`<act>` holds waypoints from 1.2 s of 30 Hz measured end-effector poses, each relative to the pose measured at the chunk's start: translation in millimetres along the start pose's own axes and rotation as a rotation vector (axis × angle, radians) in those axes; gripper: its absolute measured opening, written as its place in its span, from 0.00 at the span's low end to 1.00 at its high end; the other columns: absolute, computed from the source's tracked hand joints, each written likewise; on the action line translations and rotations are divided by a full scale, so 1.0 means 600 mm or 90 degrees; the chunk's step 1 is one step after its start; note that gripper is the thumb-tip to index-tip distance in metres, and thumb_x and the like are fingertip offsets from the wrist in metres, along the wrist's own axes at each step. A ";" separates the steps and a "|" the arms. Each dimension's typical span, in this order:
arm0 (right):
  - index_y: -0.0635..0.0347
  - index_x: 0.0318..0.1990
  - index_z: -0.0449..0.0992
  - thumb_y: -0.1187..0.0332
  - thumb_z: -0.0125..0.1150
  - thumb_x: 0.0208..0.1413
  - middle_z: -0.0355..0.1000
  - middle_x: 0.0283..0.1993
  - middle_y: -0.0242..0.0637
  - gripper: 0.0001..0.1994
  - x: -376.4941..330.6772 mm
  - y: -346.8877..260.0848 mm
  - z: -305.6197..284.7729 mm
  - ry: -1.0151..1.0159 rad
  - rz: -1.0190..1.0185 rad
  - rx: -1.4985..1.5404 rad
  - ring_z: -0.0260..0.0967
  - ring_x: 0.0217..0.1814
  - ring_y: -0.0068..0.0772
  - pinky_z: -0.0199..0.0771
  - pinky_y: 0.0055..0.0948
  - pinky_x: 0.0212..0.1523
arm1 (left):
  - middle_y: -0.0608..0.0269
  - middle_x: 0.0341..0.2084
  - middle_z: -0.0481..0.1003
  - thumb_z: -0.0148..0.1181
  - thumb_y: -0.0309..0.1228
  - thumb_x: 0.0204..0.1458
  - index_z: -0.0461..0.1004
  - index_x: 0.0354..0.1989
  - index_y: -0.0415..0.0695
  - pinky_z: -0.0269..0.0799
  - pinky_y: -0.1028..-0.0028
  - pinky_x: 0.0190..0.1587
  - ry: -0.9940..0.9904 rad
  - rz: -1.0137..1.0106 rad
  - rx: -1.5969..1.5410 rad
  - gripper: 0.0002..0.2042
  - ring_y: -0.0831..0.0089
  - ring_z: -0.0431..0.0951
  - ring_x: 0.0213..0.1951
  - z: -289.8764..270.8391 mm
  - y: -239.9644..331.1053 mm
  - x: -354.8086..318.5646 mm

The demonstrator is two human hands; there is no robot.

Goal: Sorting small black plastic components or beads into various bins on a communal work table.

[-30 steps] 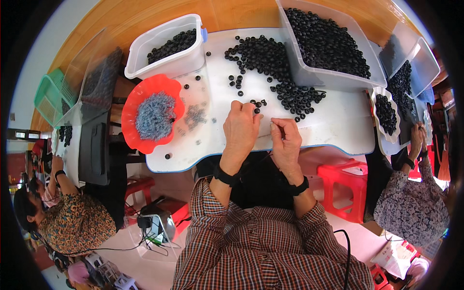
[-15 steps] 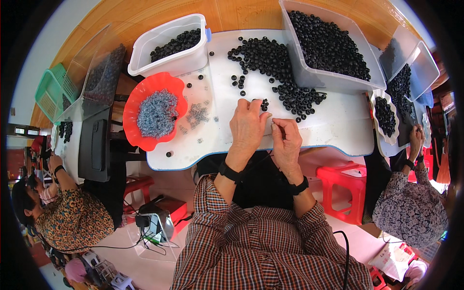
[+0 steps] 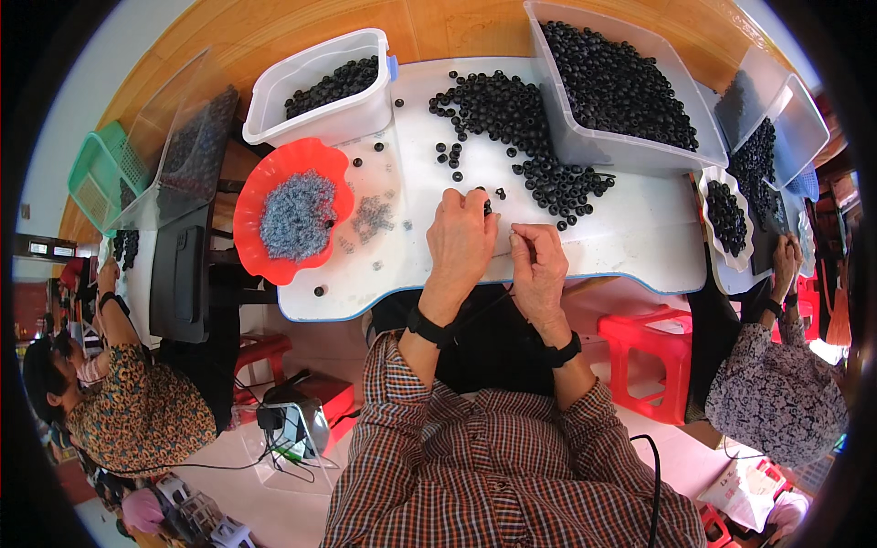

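Centrally, at this moment:
Left hand [image 3: 461, 239]: lay palm-down on the white table [image 3: 630, 233], fingers curled together, tips pinching a small black bead [image 3: 487, 208] at the loose pile's lower edge.
Right hand [image 3: 539, 272]: just beside the left one, thumb and forefinger pressed together — on what, I could not tell; the other fingers were folded in.
Black beads [image 3: 512, 119]: scattered in a loose pile across the table, upper centre of the frame.
Large clear tub [image 3: 621, 151]: upper right, heaped with the same beads.
Smaller white tub [image 3: 324, 114]: upper left, partly filled with beads.
Red scalloped dish [image 3: 248, 205]: left of centre — held small grey-blue pieces.
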State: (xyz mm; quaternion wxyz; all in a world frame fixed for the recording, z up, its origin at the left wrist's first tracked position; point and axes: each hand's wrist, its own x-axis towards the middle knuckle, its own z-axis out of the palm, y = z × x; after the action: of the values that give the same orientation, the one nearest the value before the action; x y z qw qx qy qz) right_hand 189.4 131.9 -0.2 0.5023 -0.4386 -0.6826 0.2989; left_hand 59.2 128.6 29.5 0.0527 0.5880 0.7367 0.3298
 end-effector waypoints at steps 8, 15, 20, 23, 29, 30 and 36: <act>0.64 0.41 0.74 0.80 0.59 0.55 0.69 0.36 0.41 0.06 -0.001 0.000 0.003 0.005 -0.008 -0.002 0.70 0.30 0.34 0.70 0.28 0.30 | 0.54 0.32 0.71 0.66 0.32 0.48 0.73 0.40 0.44 0.72 0.60 0.33 0.005 0.026 0.009 0.13 0.54 0.75 0.35 -0.001 0.002 -0.001; 0.64 0.41 0.74 0.81 0.58 0.55 0.69 0.36 0.42 0.07 -0.002 -0.001 0.004 0.003 -0.009 -0.003 0.70 0.31 0.36 0.71 0.29 0.31 | 0.56 0.34 0.74 0.63 0.26 0.47 0.73 0.39 0.43 0.72 0.60 0.36 0.002 0.091 -0.021 0.11 0.54 0.74 0.37 0.000 -0.005 -0.006; 0.65 0.41 0.74 0.81 0.58 0.55 0.69 0.36 0.42 0.07 -0.002 0.006 0.005 0.003 -0.019 -0.010 0.70 0.31 0.36 0.71 0.29 0.32 | 0.56 0.34 0.73 0.63 0.23 0.46 0.74 0.40 0.41 0.74 0.64 0.32 0.069 0.134 -0.061 0.12 0.58 0.75 0.34 0.000 -0.011 -0.014; 0.64 0.41 0.74 0.81 0.58 0.55 0.69 0.36 0.42 0.07 -0.003 0.002 0.004 0.000 -0.011 -0.008 0.71 0.31 0.36 0.71 0.29 0.32 | 0.59 0.32 0.75 0.64 0.21 0.47 0.74 0.41 0.39 0.76 0.71 0.31 0.038 0.012 -0.314 0.12 0.65 0.78 0.31 -0.006 -0.015 -0.029; 0.64 0.41 0.75 0.80 0.58 0.55 0.70 0.37 0.41 0.07 -0.004 0.001 0.004 0.000 0.000 0.005 0.71 0.31 0.34 0.71 0.27 0.32 | 0.56 0.40 0.78 0.63 0.19 0.52 0.74 0.43 0.32 0.80 0.75 0.41 -0.056 -0.212 -0.860 0.11 0.73 0.81 0.36 -0.026 -0.026 -0.052; 0.64 0.41 0.75 0.80 0.58 0.55 0.70 0.37 0.41 0.07 -0.004 0.000 0.005 -0.001 0.002 0.009 0.71 0.31 0.33 0.71 0.27 0.32 | 0.53 0.41 0.78 0.61 0.18 0.54 0.74 0.45 0.31 0.79 0.74 0.43 -0.056 -0.206 -0.896 0.11 0.71 0.81 0.37 -0.028 -0.027 -0.055; 0.64 0.40 0.77 0.80 0.61 0.55 0.70 0.36 0.35 0.06 -0.004 0.006 0.003 -0.007 0.017 0.056 0.68 0.30 0.23 0.68 0.21 0.31 | 0.52 0.43 0.77 0.55 0.21 0.59 0.73 0.51 0.32 0.78 0.73 0.47 -0.081 -0.283 -1.084 0.13 0.69 0.80 0.42 -0.044 -0.023 -0.074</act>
State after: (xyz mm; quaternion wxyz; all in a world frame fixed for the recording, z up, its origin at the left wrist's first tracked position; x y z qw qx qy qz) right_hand 189.0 131.6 -4.8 0.5129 -0.4237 -0.6656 0.3381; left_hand 49.1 76.1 28.9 0.5766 0.2095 0.3337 0.7158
